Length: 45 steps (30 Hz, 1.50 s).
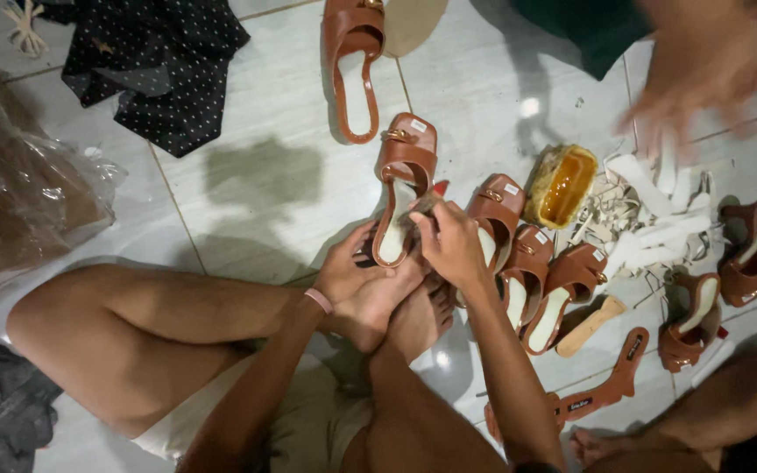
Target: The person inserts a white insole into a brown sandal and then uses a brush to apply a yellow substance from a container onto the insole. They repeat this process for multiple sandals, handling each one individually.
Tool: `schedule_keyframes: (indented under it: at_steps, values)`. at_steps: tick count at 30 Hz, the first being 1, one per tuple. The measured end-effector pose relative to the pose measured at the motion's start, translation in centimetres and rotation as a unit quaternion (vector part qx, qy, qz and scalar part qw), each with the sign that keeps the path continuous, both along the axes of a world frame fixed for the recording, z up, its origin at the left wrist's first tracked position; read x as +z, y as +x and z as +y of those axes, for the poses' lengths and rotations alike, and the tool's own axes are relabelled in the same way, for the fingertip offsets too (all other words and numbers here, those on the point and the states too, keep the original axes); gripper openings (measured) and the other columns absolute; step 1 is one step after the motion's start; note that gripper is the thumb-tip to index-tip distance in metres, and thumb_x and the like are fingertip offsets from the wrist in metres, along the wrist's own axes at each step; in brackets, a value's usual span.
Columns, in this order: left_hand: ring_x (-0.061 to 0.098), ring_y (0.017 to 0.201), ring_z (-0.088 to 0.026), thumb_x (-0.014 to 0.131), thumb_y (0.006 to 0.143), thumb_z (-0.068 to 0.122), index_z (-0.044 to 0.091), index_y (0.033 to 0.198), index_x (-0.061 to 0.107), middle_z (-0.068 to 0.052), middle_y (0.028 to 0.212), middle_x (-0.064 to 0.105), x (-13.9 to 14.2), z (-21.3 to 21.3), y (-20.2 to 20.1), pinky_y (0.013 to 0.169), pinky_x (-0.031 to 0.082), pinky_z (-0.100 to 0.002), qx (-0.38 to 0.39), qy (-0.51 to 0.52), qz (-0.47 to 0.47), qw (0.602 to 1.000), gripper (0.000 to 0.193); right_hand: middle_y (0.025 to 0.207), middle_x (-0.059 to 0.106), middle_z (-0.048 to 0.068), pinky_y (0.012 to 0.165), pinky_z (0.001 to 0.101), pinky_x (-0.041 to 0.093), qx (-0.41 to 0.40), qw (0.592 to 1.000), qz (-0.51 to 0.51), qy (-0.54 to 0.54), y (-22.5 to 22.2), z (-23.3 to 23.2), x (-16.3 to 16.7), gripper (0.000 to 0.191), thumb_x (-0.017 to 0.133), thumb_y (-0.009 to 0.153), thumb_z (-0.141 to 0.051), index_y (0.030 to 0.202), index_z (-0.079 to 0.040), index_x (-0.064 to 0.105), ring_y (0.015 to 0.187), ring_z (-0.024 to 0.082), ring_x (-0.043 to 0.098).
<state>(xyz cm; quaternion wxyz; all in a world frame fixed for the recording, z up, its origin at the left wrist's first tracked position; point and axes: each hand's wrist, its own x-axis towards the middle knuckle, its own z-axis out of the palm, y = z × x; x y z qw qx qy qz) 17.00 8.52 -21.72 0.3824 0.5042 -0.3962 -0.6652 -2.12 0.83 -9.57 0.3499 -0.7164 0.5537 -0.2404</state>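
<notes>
The person sits on the tiled floor (pixel 247 201) with legs crossed, and both hands work on 1 brown sandal (pixel 403 188) that rests against the feet, a little below the centre of the view. The left hand (pixel 348 270) closes its fingers around the heel end of this sandal, at 7 o'clock from it. The right hand (pixel 450 241) pinches the side edge of the sole with clenched fingers; a small red tool tip (pixel 441 187) seems to show just above this hand, but I cannot tell what it is.

At 3 o'clock from the held sandal, a row of similar brown sandals (pixel 536 280) lies near, touching each other. At 2 o'clock stands a yellow glue pot (pixel 564 184), open, just beside a heap of white straps (pixel 659 215). At 12 o'clock lies another sandal (pixel 354 66), well apart. A dotted dark cloth (pixel 155 66) is at 10 o'clock. The blurred hand of another person (pixel 703 74) moves at 2 o'clock, above the straps.

The risk I see: the sandal is held only between fingers and feet, so it may slip if the right hand presses hard. Also the open pot is near the moving hand of the co-worker, and a knock could spill it on the straps.
</notes>
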Motion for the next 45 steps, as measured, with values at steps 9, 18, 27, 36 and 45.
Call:
schedule_keyframes:
  at_steps: [9, 18, 27, 36, 45]
  values:
    - [0.064, 0.122, -0.021, 0.085, 0.076, 0.007, 0.001, 0.147, 0.047, -0.013, 0.136, 0.063, 2.3, -0.7, -0.9, 0.102, 0.056, -0.035, -0.004, 0.025, 0.044, 0.999, 0.080, 0.108, 0.070, 0.014, 0.083, 0.0327, 0.052, -0.117, 0.963, -0.192, -0.149, -6.8, 2.7, -0.7, 0.016, 0.065, 0.105, -0.011, 0.116, 0.000, 0.066, 0.096, 0.021, 0.064]
    - [0.061, 0.123, -0.018, 0.085, 0.072, 0.000, 0.000, 0.142, 0.051, -0.011, 0.137, 0.061, 5.0, -1.5, -1.3, 0.101, 0.054, -0.034, -0.021, -0.009, 0.004, 1.000, 0.077, 0.101, 0.072, 0.016, 0.071, 0.0401, 0.058, -0.319, 0.943, 0.069, -0.059, -18.6, -3.7, -0.4, 0.021, 0.057, 0.105, -0.018, 0.112, -0.006, 0.072, 0.082, 0.030, 0.069]
    - [0.066, 0.110, -0.019, 0.084, 0.074, 0.001, -0.002, 0.137, 0.055, -0.011, 0.121, 0.069, 5.0, -1.6, -1.5, 0.094, 0.056, -0.033, -0.031, 0.027, -0.036, 0.999, 0.069, 0.090, 0.064, 0.029, 0.075, 0.0537, 0.053, -0.305, 0.927, 0.194, -0.098, -17.9, -4.3, -0.3, 0.026, 0.065, 0.098, -0.020, 0.118, -0.003, 0.068, 0.080, 0.047, 0.065]
    - [0.067, 0.109, -0.020, 0.080, 0.077, -0.002, -0.002, 0.139, 0.053, -0.013, 0.123, 0.070, 5.5, -1.1, -2.0, 0.093, 0.055, -0.032, -0.009, 0.043, 0.029, 0.999, 0.068, 0.087, 0.075, 0.012, 0.065, 0.0344, 0.050, -0.492, 0.856, -0.026, -0.154, -20.8, -2.1, 0.7, 0.022, 0.066, 0.100, -0.020, 0.115, -0.005, 0.072, 0.071, 0.019, 0.064]
    - [0.065, 0.116, -0.021, 0.082, 0.073, -0.004, -0.002, 0.143, 0.052, -0.014, 0.130, 0.067, 4.2, -1.6, -1.8, 0.097, 0.056, -0.034, -0.025, 0.028, 0.015, 0.999, 0.076, 0.084, 0.059, -0.004, 0.059, 0.0249, 0.037, -0.539, 0.775, -0.201, -0.263, -24.7, -0.1, 3.4, 0.020, 0.062, 0.109, -0.017, 0.123, -0.005, 0.071, 0.069, 0.006, 0.047]
